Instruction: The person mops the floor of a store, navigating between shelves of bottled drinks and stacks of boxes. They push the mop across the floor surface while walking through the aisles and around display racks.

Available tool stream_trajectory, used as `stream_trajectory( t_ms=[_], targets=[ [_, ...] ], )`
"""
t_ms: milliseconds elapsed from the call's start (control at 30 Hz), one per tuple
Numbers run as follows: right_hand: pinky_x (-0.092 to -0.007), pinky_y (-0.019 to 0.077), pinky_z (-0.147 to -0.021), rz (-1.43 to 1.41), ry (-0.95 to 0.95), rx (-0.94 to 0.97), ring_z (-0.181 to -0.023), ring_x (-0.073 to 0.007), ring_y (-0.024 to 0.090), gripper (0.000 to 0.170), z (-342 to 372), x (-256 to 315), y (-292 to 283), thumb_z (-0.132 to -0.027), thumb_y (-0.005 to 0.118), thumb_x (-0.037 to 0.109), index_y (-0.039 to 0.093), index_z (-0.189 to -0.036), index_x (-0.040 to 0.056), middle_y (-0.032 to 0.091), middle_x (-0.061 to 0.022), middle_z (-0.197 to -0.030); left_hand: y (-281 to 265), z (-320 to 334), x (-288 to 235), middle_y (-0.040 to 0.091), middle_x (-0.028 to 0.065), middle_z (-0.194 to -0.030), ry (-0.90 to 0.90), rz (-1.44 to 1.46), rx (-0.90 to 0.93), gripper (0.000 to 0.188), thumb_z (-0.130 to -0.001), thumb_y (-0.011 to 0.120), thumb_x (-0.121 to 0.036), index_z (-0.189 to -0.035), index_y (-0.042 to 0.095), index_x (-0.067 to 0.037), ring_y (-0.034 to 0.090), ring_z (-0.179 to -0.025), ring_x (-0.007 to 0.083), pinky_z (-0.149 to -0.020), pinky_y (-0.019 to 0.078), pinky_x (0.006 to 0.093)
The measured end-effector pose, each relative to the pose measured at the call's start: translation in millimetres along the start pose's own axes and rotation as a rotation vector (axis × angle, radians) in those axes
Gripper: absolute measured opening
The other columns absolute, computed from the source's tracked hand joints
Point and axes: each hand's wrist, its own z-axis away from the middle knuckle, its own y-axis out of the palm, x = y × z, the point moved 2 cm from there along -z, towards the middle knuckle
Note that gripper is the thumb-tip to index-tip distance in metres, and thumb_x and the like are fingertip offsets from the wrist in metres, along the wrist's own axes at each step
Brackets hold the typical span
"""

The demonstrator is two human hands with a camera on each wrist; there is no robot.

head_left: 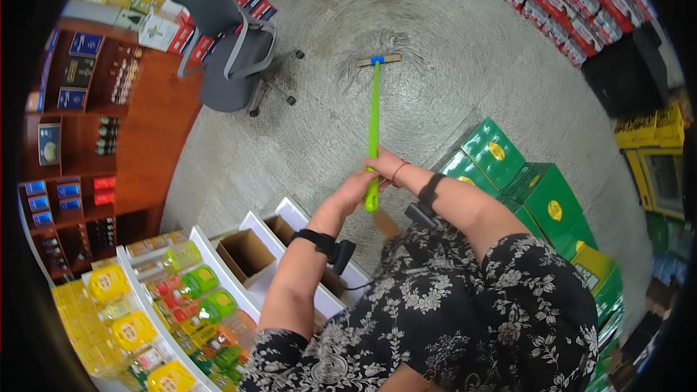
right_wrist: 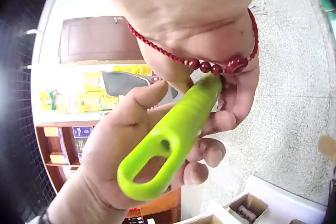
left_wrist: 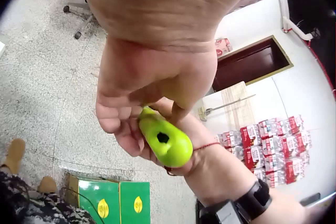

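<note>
A mop (head_left: 375,112) with a bright green handle, a blue joint and a narrow head reaches out in front of me. Grey strands (head_left: 403,47) fan over the floor around the head. My right hand (head_left: 386,163) grips the handle a little farther up, its fingers curled round it in the right wrist view. Close below, my left hand (head_left: 352,190) holds the handle near its looped end (right_wrist: 149,174), thumb on one side and fingertips on the other. The two hands overlap in the head view. A red beaded bracelet (right_wrist: 210,68) circles the right wrist.
A grey office chair (head_left: 229,65) stands left of the mop, before wooden shelves (head_left: 87,116). Green boxes (head_left: 541,192) are stacked close on my right. White shelving (head_left: 254,239) with bottles stands to my left. Red-and-white packs (head_left: 573,0) are piled at the far right.
</note>
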Motion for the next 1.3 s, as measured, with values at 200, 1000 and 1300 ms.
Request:
stream_trajectory(
  t_ms=[200, 1000, 1300],
  targets=[
    [-0.0313, 0.0498, -0.046, -0.013, -0.028, -0.077, -0.061, -0.0203, 0.059, 0.057, 9, -53, -29, -0.079, 0.059, 0.015, 0.033, -0.128, 0.0042, 0.057, -0.0134, -0.090, -5, 12, -5, 0.061, 0.0039, -0.088, -0.018, -0.395, 0.275, 0.038, -0.089, 0.043, -0.031, -0.114, 0.052, -0.005, 0.056, -0.068, 0.0103, -0.050, 0.0353, 0.0216],
    [-0.0380, 0.0432, -0.086, 1.012, -0.026, -0.297, -0.101, -0.0371, 0.056, 0.071, 126, 149, -52, -0.074, 0.062, 0.027, 0.033, -0.133, -0.0007, 0.057, -0.0251, -0.108, 45, -164, -131, 0.054, 0.0199, -0.107, 0.024, -0.362, 0.184, 0.051, -0.082, 0.056, -0.035, -0.112, 0.048, 0.006, 0.060, -0.081, 0.0308, -0.059, 0.0499, 0.0410],
    [-0.0410, 0.0454, -0.081, 1.198, 0.000, -0.224, -0.094, -0.0379, 0.058, 0.066, 85, 213, -93, -0.076, 0.060, 0.024, 0.034, -0.132, 0.0012, 0.060, -0.0268, -0.097, 47, -242, -184, 0.057, 0.0144, -0.087, 0.012, -0.260, 0.126, 0.039, -0.084, 0.054, -0.033, -0.095, 0.054, 0.004, 0.056, -0.065, 0.0221, -0.053, 0.0479, 0.0347]
  ],
)
